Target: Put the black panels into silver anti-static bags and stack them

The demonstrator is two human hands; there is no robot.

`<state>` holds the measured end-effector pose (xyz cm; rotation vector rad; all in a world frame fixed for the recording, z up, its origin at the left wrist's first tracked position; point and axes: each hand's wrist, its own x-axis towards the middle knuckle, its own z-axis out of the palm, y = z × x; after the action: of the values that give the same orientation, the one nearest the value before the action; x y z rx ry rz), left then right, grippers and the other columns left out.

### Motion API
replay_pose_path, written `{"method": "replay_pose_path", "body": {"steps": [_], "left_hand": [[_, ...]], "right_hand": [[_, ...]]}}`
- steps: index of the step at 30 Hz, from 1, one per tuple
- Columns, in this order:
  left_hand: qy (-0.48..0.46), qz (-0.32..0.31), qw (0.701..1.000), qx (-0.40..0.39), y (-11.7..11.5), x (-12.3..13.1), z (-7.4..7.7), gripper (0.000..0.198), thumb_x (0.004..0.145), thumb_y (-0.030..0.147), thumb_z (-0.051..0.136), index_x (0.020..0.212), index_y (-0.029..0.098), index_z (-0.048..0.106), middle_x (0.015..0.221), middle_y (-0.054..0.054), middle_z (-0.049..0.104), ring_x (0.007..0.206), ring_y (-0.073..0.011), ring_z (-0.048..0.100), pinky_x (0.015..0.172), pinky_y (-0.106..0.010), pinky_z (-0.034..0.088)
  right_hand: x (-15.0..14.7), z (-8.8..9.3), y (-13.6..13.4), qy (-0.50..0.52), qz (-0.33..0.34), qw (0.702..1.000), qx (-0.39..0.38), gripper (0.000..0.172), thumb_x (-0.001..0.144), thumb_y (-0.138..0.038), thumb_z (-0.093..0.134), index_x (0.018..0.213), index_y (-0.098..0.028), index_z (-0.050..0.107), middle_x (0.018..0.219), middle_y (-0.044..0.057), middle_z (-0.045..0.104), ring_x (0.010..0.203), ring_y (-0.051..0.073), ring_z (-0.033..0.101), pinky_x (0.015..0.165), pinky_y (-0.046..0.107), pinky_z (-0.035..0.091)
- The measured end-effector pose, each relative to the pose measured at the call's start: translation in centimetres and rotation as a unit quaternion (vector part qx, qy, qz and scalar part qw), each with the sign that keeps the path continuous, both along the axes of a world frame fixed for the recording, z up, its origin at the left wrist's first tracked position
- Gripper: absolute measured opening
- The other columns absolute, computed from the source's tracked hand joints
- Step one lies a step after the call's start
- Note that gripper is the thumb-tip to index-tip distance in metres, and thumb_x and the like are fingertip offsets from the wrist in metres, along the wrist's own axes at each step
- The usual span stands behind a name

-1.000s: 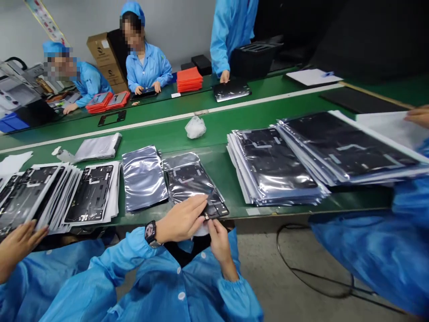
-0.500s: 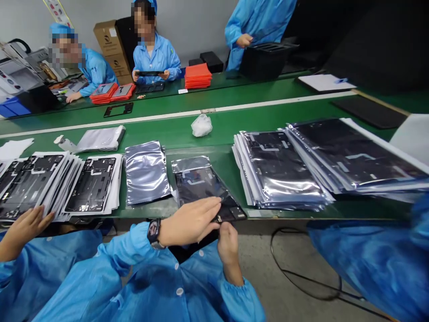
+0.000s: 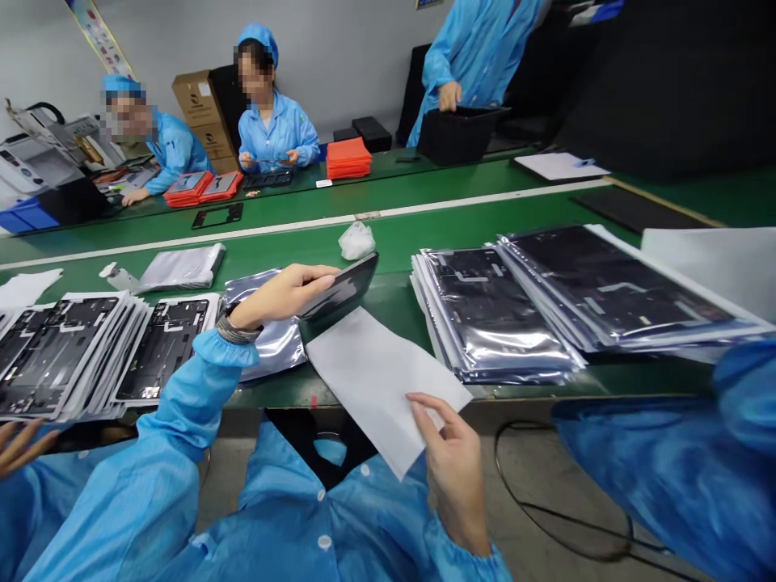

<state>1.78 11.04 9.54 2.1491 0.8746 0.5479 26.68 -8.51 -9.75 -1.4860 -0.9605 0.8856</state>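
My left hand [image 3: 284, 293] grips a dark, flat tablet panel [image 3: 350, 284] by its near side, holding it tilted above the table; whether it is inside a clear bag I cannot tell. A white sheet [image 3: 381, 376] slants over the table's front edge. My right hand [image 3: 452, 461] pinches that sheet at its lower right, thumb and fingers on the paper. Partly behind my left forearm lies a stack of shiny silver bags [image 3: 276, 352]. Right of the sheet stands a pile of bagged dark panels [image 3: 485, 315].
More bagged panels [image 3: 618, 283] lie farther right. Panels between white sheets [image 3: 66, 347] fill the left, with a co-worker's hand [image 3: 21, 444] beside them. A crumpled plastic bag [image 3: 357, 241] sits behind my panel. Across the green table [image 3: 272, 238] are people and red stacks [image 3: 348, 158].
The panel has come up off the tabletop in my left hand, which moved up and left. My right hand, nearer the right now, holds a white sheet.
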Motion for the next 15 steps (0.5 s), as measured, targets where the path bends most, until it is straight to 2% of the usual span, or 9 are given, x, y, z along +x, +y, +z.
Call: {"method": "replay_pose_path", "body": {"steps": [2, 4, 7, 10, 12, 15], "left_hand": [[-0.003, -0.003, 1.0, 0.018, -0.8, 1.0, -0.8, 0.046, 0.105, 0.045, 0.047, 0.133, 0.015, 0.069, 0.136, -0.009, 0.07, 0.123, -0.0285, 0.066, 0.108, -0.04, 0.05], [-0.004, -0.004, 0.998, 0.055, -2.3, 2.4, -2.0, 0.043, 0.104, 0.04, 0.048, 0.132, 0.014, 0.068, 0.139, -0.011, 0.068, 0.129, -0.0285, 0.063, 0.113, -0.042, 0.047], [0.013, -0.007, 0.994, 0.107, -5.8, 4.7, -4.4, 0.04, 0.103, 0.032, 0.051, 0.135, 0.014, 0.065, 0.142, -0.014, 0.065, 0.135, -0.0276, 0.059, 0.117, -0.042, 0.046], [0.037, -0.014, 0.99, 0.134, -9.4, 6.4, -7.2, 0.039, 0.103, 0.027, 0.051, 0.138, 0.015, 0.062, 0.145, -0.012, 0.063, 0.136, -0.0255, 0.059, 0.116, -0.041, 0.048], [0.043, -0.007, 0.988, 0.151, -11.3, 7.2, -9.0, 0.039, 0.102, 0.021, 0.049, 0.138, 0.014, 0.06, 0.144, -0.013, 0.063, 0.135, -0.0241, 0.06, 0.115, -0.039, 0.05], [0.044, 0.01, 0.981, 0.191, -13.1, 8.0, -11.4, 0.04, 0.099, 0.013, 0.045, 0.137, 0.011, 0.059, 0.144, -0.015, 0.063, 0.134, -0.0245, 0.06, 0.114, -0.039, 0.051]], "right_hand": [[-1.3, 0.3, 0.9, 0.027, 0.008, 0.999, 0.021, 0.036, 0.09, -0.054, 0.069, 0.099, -0.02, 0.079, 0.103, 0.009, 0.076, 0.089, 0.027, 0.067, 0.075, 0.033, 0.051], [-2.6, 0.7, 1.9, 0.058, 0.035, 0.997, 0.041, 0.041, 0.096, -0.057, 0.06, 0.103, -0.021, 0.079, 0.109, 0.009, 0.076, 0.102, 0.028, 0.067, 0.087, 0.035, 0.051], [-3.8, 1.1, 3.2, 0.11, 0.069, 0.99, 0.057, 0.053, 0.101, -0.063, 0.047, 0.11, -0.02, 0.077, 0.1, 0.009, 0.075, 0.087, 0.025, 0.066, 0.077, 0.034, 0.051], [-4.0, 0.5, 3.9, 0.126, 0.032, 0.99, 0.06, 0.056, 0.096, -0.069, 0.052, 0.088, -0.018, 0.073, 0.077, 0.006, 0.068, 0.069, 0.021, 0.057, 0.064, 0.031, 0.047], [-3.9, -0.4, 3.9, 0.125, 0.002, 0.991, 0.056, 0.057, 0.091, -0.071, 0.06, 0.071, -0.019, 0.066, 0.066, 0.002, 0.06, 0.062, 0.017, 0.05, 0.058, 0.029, 0.042], [-4.1, -1.7, 3.3, 0.14, -0.019, 0.988, 0.054, 0.053, 0.088, -0.068, 0.066, 0.07, -0.018, 0.064, 0.066, 0.001, 0.059, 0.063, 0.016, 0.048, 0.058, 0.027, 0.041]]}}
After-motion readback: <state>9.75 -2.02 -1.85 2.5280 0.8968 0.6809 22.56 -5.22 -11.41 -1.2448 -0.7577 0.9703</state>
